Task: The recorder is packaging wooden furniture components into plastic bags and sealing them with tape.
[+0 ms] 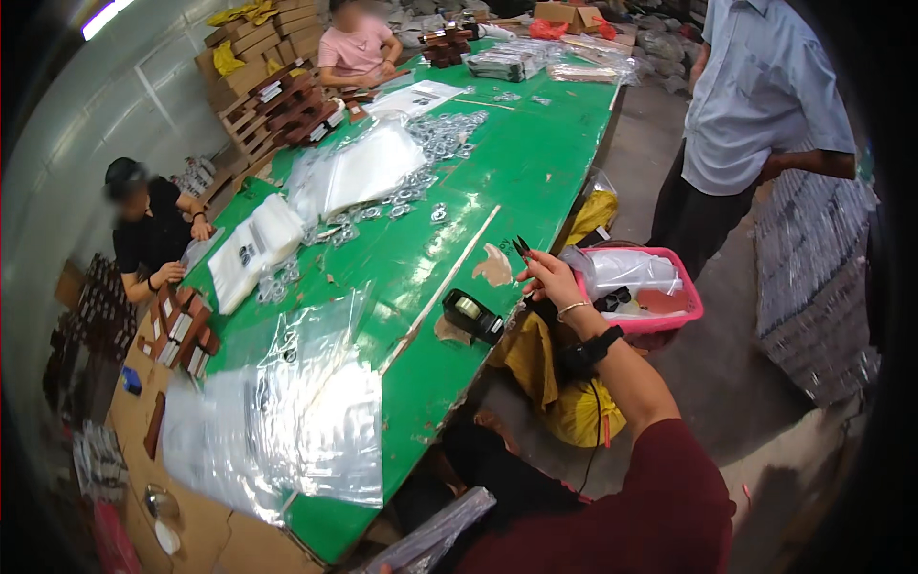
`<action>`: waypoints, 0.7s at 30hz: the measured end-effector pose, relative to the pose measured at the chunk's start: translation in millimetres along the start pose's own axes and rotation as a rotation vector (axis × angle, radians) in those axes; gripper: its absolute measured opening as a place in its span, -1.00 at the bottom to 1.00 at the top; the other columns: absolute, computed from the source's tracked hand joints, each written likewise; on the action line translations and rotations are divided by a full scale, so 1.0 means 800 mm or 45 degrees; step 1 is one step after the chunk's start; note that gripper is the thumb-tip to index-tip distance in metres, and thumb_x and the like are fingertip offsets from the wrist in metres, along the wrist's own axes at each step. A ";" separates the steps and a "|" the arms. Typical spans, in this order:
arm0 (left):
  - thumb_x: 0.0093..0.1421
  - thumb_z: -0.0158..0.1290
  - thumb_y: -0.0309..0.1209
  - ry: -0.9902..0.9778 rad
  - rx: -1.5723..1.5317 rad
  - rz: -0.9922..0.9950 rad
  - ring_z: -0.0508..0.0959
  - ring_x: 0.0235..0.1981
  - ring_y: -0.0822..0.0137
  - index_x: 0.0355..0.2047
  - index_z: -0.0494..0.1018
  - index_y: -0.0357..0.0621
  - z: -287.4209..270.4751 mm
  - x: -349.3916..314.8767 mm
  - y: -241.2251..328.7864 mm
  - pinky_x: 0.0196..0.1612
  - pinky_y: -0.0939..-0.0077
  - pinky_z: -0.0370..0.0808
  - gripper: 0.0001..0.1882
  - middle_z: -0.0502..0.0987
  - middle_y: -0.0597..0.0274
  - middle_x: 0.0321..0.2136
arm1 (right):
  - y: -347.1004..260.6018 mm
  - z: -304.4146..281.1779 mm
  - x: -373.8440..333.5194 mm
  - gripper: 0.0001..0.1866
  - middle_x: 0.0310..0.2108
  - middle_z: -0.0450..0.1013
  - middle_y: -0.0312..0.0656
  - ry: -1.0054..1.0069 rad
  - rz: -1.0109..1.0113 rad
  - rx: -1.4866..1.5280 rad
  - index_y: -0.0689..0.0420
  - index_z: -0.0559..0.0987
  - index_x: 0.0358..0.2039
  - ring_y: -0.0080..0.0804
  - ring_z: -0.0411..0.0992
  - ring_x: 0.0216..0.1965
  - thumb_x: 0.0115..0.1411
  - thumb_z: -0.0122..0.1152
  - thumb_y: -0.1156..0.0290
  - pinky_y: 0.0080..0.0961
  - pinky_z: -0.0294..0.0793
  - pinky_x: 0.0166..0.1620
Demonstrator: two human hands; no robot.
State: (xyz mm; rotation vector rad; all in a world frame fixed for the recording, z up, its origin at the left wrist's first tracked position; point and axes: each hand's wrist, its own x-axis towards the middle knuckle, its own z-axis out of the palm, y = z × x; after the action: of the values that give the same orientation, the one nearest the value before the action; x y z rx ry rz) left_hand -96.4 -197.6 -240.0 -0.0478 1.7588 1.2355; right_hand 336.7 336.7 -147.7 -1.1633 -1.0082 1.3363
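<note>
Beside you is the green table (516,182); clear plastic bags (287,421) lie on its near end. The pink basket (660,316) stands just beyond its edge. Between them your right hand (553,279) pinches small black scissors (521,249), near the tape dispenser (471,316). Your left hand is not visible.

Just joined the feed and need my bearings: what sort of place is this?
Probably a packing workshop or small warehouse: a long green worktable strewn with clear plastic bags, stacked brown cardboard boxes against the wall, and a black tape dispenser near the right hand.
</note>
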 end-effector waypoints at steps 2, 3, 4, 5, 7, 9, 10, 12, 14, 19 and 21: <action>0.13 0.31 -0.22 -0.008 0.011 -0.021 0.42 0.11 -0.01 0.34 0.06 -0.13 0.005 0.016 0.004 0.01 0.20 0.55 -0.11 0.27 -0.05 0.22 | -0.002 -0.010 0.010 -0.55 -0.36 0.55 -0.27 -0.039 -0.015 -0.157 0.18 0.39 0.21 -0.67 0.44 -0.54 0.37 0.01 0.27 -0.75 0.40 -0.54; 0.12 0.31 -0.22 -0.024 0.030 -0.028 0.41 0.11 -0.01 0.33 0.06 -0.14 0.012 0.022 0.007 0.02 0.20 0.55 -0.11 0.27 -0.06 0.22 | -0.006 -0.026 0.013 -0.53 -0.36 0.55 -0.28 -0.070 -0.038 -0.304 0.18 0.38 0.22 -0.67 0.43 -0.55 0.37 0.02 0.26 -0.76 0.38 -0.56; 0.12 0.31 -0.21 -0.042 0.045 -0.034 0.41 0.12 -0.01 0.33 0.06 -0.14 0.022 0.033 0.010 0.02 0.20 0.54 -0.11 0.27 -0.06 0.22 | -0.010 -0.043 0.020 -0.58 -0.35 0.53 -0.28 -0.097 -0.058 -0.329 0.18 0.40 0.17 -0.68 0.40 -0.58 0.37 0.01 0.27 -0.76 0.35 -0.58; 0.12 0.31 -0.21 -0.058 0.063 -0.041 0.41 0.12 0.00 0.33 0.07 -0.14 0.033 0.046 0.015 0.03 0.20 0.53 -0.11 0.27 -0.06 0.22 | -0.015 -0.052 0.022 -0.58 -0.35 0.53 -0.28 -0.083 -0.059 -0.339 0.18 0.40 0.17 -0.68 0.40 -0.58 0.37 0.01 0.27 -0.76 0.35 -0.58; 0.11 0.31 -0.20 -0.077 0.095 -0.062 0.40 0.12 0.00 0.33 0.07 -0.15 0.054 0.068 0.022 0.04 0.20 0.52 -0.11 0.27 -0.06 0.22 | -0.020 -0.059 0.017 -0.66 -0.36 0.52 -0.28 -0.004 0.010 -0.393 0.17 0.42 0.07 -0.68 0.40 -0.57 0.37 -0.01 0.30 -0.76 0.32 -0.61; 0.11 0.32 -0.18 -0.085 0.139 -0.105 0.40 0.13 0.00 0.33 0.08 -0.16 0.068 0.072 0.031 0.04 0.20 0.51 -0.10 0.27 -0.07 0.22 | -0.003 -0.072 0.000 -0.73 -0.33 0.52 -0.25 -0.019 0.113 -0.245 0.15 0.42 0.00 -0.65 0.44 -0.53 0.38 -0.04 0.32 -0.74 0.36 -0.57; 0.11 0.32 -0.18 -0.078 0.162 -0.121 0.40 0.13 0.00 0.33 0.08 -0.16 0.073 0.070 0.040 0.05 0.20 0.51 -0.10 0.27 -0.07 0.22 | 0.003 -0.063 -0.010 -0.71 -0.31 0.52 -0.25 0.033 0.090 -0.153 0.14 0.42 0.05 -0.61 0.47 -0.48 0.38 -0.02 0.32 -0.72 0.41 -0.52; 0.10 0.32 -0.17 -0.067 0.222 -0.157 0.39 0.13 0.01 0.32 0.08 -0.17 0.074 0.060 0.068 0.06 0.20 0.50 -0.10 0.28 -0.07 0.22 | 0.006 -0.055 -0.025 -0.69 -0.29 0.52 -0.25 0.121 0.182 -0.068 0.14 0.41 0.07 -0.60 0.48 -0.47 0.38 -0.01 0.33 -0.72 0.42 -0.50; 0.10 0.32 -0.16 -0.080 0.282 -0.176 0.39 0.14 0.01 0.32 0.09 -0.17 0.084 0.051 0.108 0.07 0.20 0.49 -0.09 0.28 -0.07 0.22 | -0.006 -0.052 -0.035 -0.63 -0.30 0.52 -0.29 0.266 0.313 0.063 0.14 0.42 0.15 -0.60 0.49 -0.43 0.37 0.04 0.32 -0.71 0.45 -0.45; 0.08 0.33 -0.13 -0.134 0.388 -0.182 0.38 0.15 0.02 0.32 0.10 -0.19 0.128 0.018 0.189 0.09 0.20 0.46 -0.08 0.28 -0.08 0.21 | -0.051 -0.049 -0.033 -0.62 -0.38 0.52 -0.34 0.034 0.534 -0.296 0.14 0.50 0.12 -0.66 0.45 -0.44 0.33 0.11 0.30 -0.70 0.45 -0.42; 0.08 0.33 -0.12 -0.153 0.420 -0.169 0.37 0.15 0.02 0.31 0.11 -0.20 0.147 0.006 0.215 0.10 0.20 0.45 -0.08 0.29 -0.09 0.21 | -0.078 -0.047 -0.020 -0.64 -0.36 0.51 -0.36 -0.171 0.664 -0.342 0.14 0.50 0.10 -0.68 0.45 -0.42 0.34 0.09 0.31 -0.74 0.42 -0.41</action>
State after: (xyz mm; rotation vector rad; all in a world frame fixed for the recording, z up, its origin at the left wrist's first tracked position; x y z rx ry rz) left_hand -108.4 -23.5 -125.7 0.0982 1.8018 0.8256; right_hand 384.4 325.6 -91.3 -1.6341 -1.0424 1.7406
